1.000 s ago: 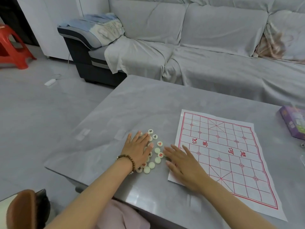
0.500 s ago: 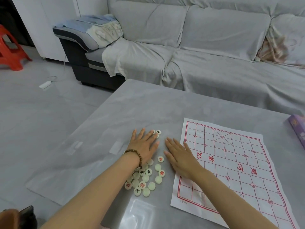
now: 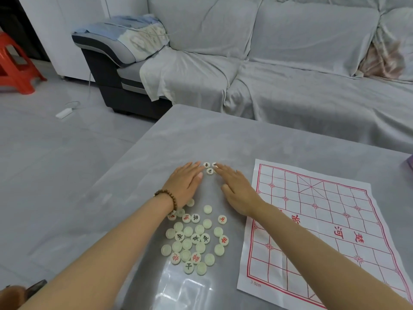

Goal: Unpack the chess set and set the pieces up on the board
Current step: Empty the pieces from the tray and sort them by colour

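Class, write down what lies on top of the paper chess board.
None of the pieces sits on the paper board. The right hand lies flat beside it, on the table; its forearm crosses the board's near left part, hiding whatever is beneath.

Grey covered sofa (image 3: 290, 70), red plastic stool (image 3: 15, 68), white adapter (image 3: 64, 113) on floor

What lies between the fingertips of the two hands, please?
In the head view, three chess pieces lie between the fingertips of the left hand and right hand.
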{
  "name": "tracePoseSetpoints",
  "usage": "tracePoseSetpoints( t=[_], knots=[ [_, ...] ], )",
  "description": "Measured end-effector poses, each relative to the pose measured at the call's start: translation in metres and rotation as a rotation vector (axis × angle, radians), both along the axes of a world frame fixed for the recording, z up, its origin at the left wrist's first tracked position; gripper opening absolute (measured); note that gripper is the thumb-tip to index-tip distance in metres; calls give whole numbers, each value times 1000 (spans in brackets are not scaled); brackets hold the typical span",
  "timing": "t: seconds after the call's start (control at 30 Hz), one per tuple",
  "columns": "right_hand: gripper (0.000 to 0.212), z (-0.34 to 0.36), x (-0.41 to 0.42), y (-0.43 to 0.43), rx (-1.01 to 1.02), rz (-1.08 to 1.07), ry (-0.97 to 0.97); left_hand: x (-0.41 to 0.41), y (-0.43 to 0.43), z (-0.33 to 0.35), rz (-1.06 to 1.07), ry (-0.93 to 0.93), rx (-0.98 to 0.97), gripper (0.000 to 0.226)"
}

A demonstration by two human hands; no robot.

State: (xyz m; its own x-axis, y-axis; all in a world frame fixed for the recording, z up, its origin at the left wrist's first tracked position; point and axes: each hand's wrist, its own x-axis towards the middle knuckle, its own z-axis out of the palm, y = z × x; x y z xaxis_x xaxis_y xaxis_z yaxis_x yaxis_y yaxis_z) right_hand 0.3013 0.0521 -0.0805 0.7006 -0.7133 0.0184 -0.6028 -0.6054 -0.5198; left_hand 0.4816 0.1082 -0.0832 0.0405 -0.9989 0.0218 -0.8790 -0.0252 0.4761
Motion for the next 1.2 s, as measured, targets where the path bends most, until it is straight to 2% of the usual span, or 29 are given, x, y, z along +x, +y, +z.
tracePoseSetpoints(
  t=[0.1,0.23,0.33,0.43,0.5,0.57,0.7,0.93,1.0,1.07,1.13,1.2],
  knots=[
    [47,9,-25,32,48,4,-104,4,32,-1,-18,9,-32,45],
    [47,4,-59,72,62,100,-10,-3,78,-6,-36,8,12,48],
    [57,-9,-75,88,-6,192,171,-10,104,-9,-51,-16,41,48],
    [76,-13,-84,95,-88,139,257,-12,123,-9,-30,-15,47,48],
    [80,-12,-87,102,-88,105,269,-11,132,-9,-4,-28,51,49],
    [78,-11,-89,112,-83,112,255,-10,140,-8,12,-36,65,50],
    [63,-13,-88,128,-63,166,235,-9,148,-6,61,-48,102,51],
    [100,-16,-91,126,-97,86,273,-13,148,-2,55,-171,193,50],
    [104,-14,-91,122,-96,50,298,-16,145,-1,38,-217,198,50],
    [89,-11,-86,115,-83,12,303,-18,143,-1,12,-259,196,51],
    [60,-8,-76,106,-46,-20,309,-19,140,0,-4,-286,207,51],
    [50,-6,-65,96,-4,-45,286,-18,135,2,3,-298,221,50]
  ],
)
